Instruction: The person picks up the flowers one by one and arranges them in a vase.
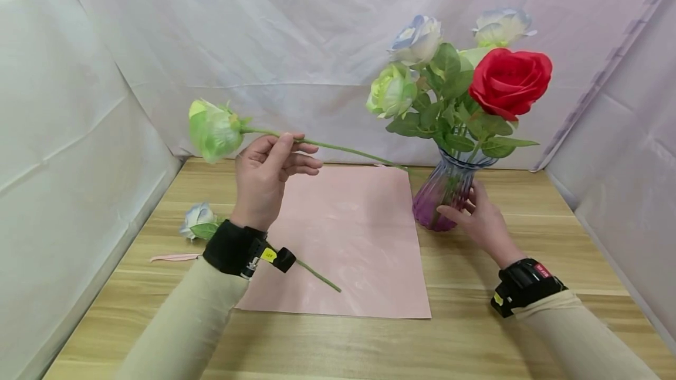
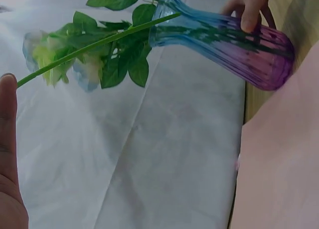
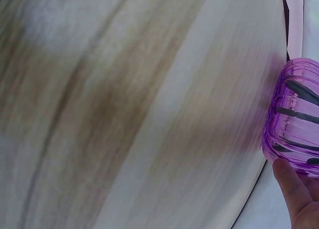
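Observation:
My left hand pinches the stem of a pale green artificial rose above the pink sheet. The bloom points left, and the bare stem slants down to the right, its end near the neck of the vase in the head view. Around the lower part of the glass vase, blue at the top and purple below, my right hand has its thumb and fingers. Standing in the vase are a red rose, whitish-blue roses and green roses, their stems showing through the glass.
A square pink sheet lies on the wooden table. Left of it, a whitish-blue rose lies with its stem across the sheet, partly behind my left wrist. Nearby is a pink ribbon. White cloth encloses the table.

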`<state>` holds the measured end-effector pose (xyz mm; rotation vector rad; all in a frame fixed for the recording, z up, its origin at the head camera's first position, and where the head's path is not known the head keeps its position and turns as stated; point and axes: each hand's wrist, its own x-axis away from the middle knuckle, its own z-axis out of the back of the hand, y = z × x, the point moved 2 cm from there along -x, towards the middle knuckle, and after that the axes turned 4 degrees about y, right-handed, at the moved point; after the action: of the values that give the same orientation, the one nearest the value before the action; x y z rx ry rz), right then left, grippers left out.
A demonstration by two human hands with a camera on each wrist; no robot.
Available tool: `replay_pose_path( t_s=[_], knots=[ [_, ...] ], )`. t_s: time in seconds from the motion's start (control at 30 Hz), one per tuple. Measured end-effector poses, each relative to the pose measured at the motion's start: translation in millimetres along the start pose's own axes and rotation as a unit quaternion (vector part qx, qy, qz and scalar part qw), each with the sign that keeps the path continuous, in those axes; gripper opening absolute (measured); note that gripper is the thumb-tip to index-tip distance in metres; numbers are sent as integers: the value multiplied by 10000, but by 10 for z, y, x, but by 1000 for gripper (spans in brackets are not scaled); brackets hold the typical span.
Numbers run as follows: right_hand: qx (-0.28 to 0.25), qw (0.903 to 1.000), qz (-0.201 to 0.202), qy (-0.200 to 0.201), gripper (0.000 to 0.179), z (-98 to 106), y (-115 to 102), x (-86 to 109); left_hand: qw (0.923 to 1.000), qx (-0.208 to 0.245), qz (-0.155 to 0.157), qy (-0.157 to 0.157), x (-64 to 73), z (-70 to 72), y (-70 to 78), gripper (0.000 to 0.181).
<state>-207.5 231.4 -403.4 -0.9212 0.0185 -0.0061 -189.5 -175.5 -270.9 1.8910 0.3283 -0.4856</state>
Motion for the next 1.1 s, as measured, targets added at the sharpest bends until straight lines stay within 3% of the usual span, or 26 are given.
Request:
replay_pose_path(
  t_s=[0.3,0.5,0.67,0.9,1.1],
  knots=[
    [-71,9999,81,22,103,-6,-5,6,9979,203,-580,-213,-43,-222,46,22],
    [-40,10000,13,-3,105,-10,4,0,9969,276,-705,-220,-78,-326,55,21],
    [-24,10000,2,0,107,-4,5,-6,9974,-80,-652,-291,-95,-427,23,22],
    [-1,10000,40,-2,106,-6,11,-7,9947,-386,-665,-680,-110,-572,-73,28],
    [0,10000,24,-7,106,-7,14,-11,9873,-660,-1015,-1033,-138,-682,-153,25]
  ],
)
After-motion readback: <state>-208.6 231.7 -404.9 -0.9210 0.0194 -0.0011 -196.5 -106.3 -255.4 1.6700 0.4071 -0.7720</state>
